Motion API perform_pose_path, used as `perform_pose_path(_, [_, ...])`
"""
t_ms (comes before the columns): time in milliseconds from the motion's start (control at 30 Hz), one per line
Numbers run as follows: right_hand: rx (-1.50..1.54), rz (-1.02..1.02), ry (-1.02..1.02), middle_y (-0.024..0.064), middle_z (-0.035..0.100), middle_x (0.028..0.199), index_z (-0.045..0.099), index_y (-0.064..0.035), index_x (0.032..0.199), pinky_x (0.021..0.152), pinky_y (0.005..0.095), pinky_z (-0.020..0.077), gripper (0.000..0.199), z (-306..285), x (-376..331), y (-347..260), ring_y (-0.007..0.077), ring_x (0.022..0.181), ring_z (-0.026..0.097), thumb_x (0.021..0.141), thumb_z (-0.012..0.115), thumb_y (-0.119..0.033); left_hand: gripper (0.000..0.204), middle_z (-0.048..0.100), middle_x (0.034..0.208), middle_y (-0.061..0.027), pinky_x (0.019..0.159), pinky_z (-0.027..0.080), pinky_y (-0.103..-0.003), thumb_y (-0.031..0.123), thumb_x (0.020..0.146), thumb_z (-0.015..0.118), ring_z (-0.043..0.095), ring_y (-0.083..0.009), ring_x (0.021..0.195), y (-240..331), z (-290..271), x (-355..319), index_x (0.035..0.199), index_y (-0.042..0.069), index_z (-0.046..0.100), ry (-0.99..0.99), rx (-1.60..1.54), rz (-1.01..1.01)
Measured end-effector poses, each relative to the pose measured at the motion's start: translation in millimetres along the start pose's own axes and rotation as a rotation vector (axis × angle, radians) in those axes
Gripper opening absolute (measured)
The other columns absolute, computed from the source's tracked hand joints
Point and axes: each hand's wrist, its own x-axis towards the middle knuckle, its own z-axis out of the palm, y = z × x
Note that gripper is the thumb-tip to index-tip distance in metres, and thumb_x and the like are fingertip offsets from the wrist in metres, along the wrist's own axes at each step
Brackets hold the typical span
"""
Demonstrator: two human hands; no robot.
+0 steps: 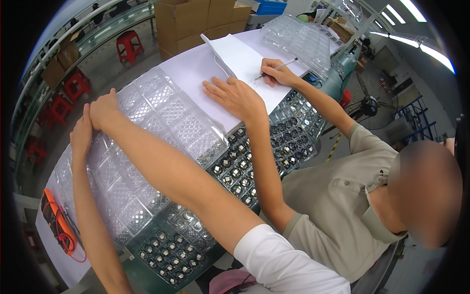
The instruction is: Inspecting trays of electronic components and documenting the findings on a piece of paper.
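Note:
My left hand (81, 136) and my right hand (104, 111) meet at the outer left edge of a spread of clear plastic blister trays (147, 105). The left hand's visible fingers lie straight against the side of the right hand, and nothing shows in them. My right forearm crosses over the trays; that hand's fingers bend down at the edge, their tips mostly hidden. Beneath and beside my right arm are filled trays of small round dark parts with pale square centres (171, 255).
A co-worker in a beige shirt (338, 196) sits at right, writing with a pen (279, 67) on white paper (240, 56). An orange meter with red leads (58, 220) lies at left. Stacked clear trays (298, 41), cardboard boxes (196, 24), red stools (129, 46) and a fan (369, 104) stand beyond.

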Motion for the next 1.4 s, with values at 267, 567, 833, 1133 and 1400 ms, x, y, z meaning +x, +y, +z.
perform_pose_path(267, [-0.014, 0.009, -0.067, 0.0076, 0.064, 0.108, 0.066, -0.0124, 0.104, 0.103, 0.0472, 0.0232, 0.031, -4, -2, -2, 0.0231, 0.105, 0.058, 0.084, 0.046, -0.025, 0.062, 0.053, 0.124, -0.0131, 0.1, 0.026, -0.041, 0.05, 0.093, 0.012, 0.044, -0.0315, 0.119, -5, 1, 3, 0.128, 0.012, 0.046, -0.039, 0.069, 0.009])
perform_pose_path(567, [-0.007, -0.003, -0.047, 0.0095, 0.065, 0.103, 0.067, -0.0113, 0.1, 0.102, 0.0477, 0.0246, 0.029, -4, -2, -1, 0.0239, 0.101, 0.06, 0.08, 0.05, -0.024, 0.056, 0.05, 0.128, -0.0115, 0.1, 0.025, -0.043, 0.046, 0.094, 0.014, 0.043, -0.0308, 0.12, -3, 0, 2, 0.134, 0.016, 0.039, -0.058, 0.117, 0.01])
perform_pose_path(833, [0.005, 0.01, -0.038, 0.0095, 0.065, 0.102, 0.067, -0.0113, 0.099, 0.102, 0.0471, 0.0247, 0.029, -4, -1, 0, 0.024, 0.101, 0.06, 0.079, 0.051, -0.024, 0.051, 0.049, 0.129, -0.0108, 0.1, 0.025, -0.045, 0.041, 0.095, 0.015, 0.043, -0.0303, 0.121, -1, -1, 1, 0.137, 0.019, 0.033, -0.06, 0.171, 0.026])
perform_pose_path(1133, [-0.009, 0.007, -0.015, 0.0087, 0.065, 0.102, 0.067, -0.0121, 0.099, 0.101, 0.0473, 0.0256, 0.028, 0, 0, -3, 0.0236, 0.101, 0.06, 0.08, 0.05, -0.024, 0.05, 0.048, 0.13, -0.0105, 0.1, 0.026, -0.044, 0.039, 0.095, 0.016, 0.044, -0.0312, 0.119, -18, 5, 10, 0.138, 0.019, 0.031, -0.043, 0.181, 0.08])
perform_pose_path(1400, [-0.03, 0.012, -0.075, 0.0061, 0.065, 0.106, 0.067, -0.0139, 0.102, 0.102, 0.0468, 0.0217, 0.03, -3, 0, -2, 0.0222, 0.104, 0.058, 0.083, 0.046, -0.025, 0.072, 0.053, 0.124, -0.0124, 0.103, 0.023, -0.042, 0.059, 0.09, 0.012, 0.045, -0.0304, 0.119, -4, 2, 2, 0.124, 0.009, 0.051, 0.0, 0.015, 0.009])
